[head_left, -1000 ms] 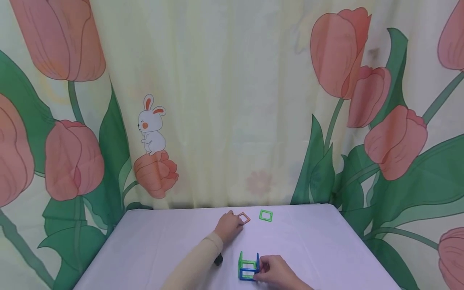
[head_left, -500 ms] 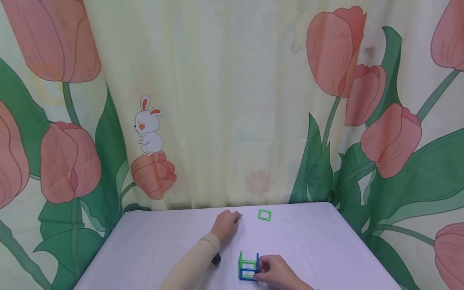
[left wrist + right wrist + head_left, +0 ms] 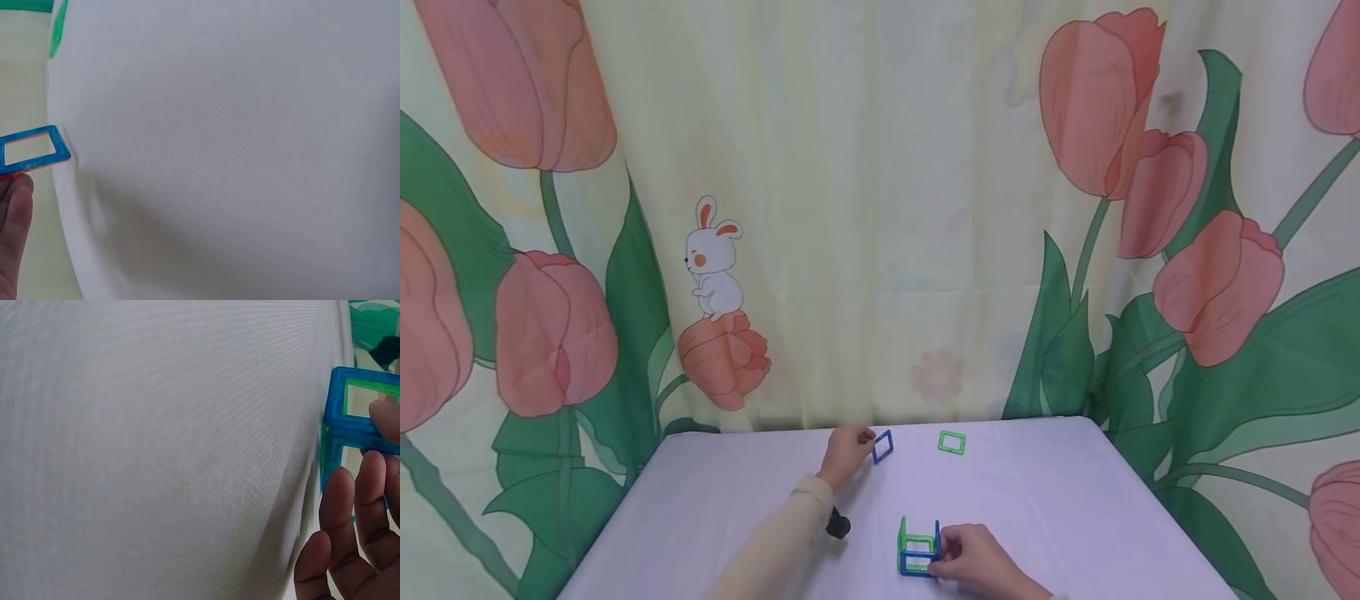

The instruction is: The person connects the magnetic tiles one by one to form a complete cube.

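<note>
My left hand [image 3: 844,457] pinches a blue square magnetic tile [image 3: 891,442] by its edge, tilted up near the table's far edge. In the left wrist view an orange rim shows along this blue tile [image 3: 60,145], as if a second tile lies behind it. My right hand [image 3: 973,554] grips the blue side of a small box-like build of blue and green tiles [image 3: 919,554] near the front. That build's green left and blue right walls stand upright. Seen from the right wrist, thumb and fingers [image 3: 340,494] are at the blue frames [image 3: 359,429].
A loose green square tile [image 3: 951,452] lies flat near the back of the white-covered table [image 3: 1037,500]. Behind the table hangs a curtain [image 3: 850,250] printed with tulips and a rabbit. A black device [image 3: 838,525] sits at my left wrist.
My left hand has picked up the orange-looking tile from the table and drawn left, turning it so a blue face shows. My right hand has stayed on the build.
</note>
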The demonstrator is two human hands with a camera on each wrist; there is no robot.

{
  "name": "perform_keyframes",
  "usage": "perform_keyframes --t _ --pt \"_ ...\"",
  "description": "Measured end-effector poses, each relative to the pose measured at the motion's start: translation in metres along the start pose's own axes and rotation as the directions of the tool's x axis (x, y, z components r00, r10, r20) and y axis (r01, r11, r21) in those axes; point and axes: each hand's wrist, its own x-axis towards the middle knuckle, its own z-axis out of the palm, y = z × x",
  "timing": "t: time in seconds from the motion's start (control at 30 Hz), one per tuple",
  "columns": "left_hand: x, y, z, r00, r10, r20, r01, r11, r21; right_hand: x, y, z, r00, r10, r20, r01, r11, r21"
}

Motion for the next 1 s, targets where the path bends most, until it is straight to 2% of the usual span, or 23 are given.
perform_keyframes --t 0.23,0.47,0.83,1.0 --pt "-0.008 0.009 -0.012 0.994 -0.075 0.08 0.086 0.984 -0.154 0.001 0.001 -0.002 1.0 0.024 0.0 -0.024 1.0 -0.012" --pt "-0.018 0.021 -0.018 0.979 -0.097 0.181 0.139 0.961 -0.237 0.004 0.001 -0.003 0.997 0.069 0.023 -0.069 0.998 0.013" --pt "-0.031 0.038 -0.017 0.962 -0.068 0.265 0.132 0.965 -0.228 0.005 -0.001 -0.002 0.994 0.098 0.043 -0.1 0.994 0.043" --pt "-0.036 0.041 -0.013 0.954 -0.082 0.289 0.149 0.965 -0.216 0.005 -0.001 -0.001 0.994 0.101 0.048 -0.104 0.993 0.048"
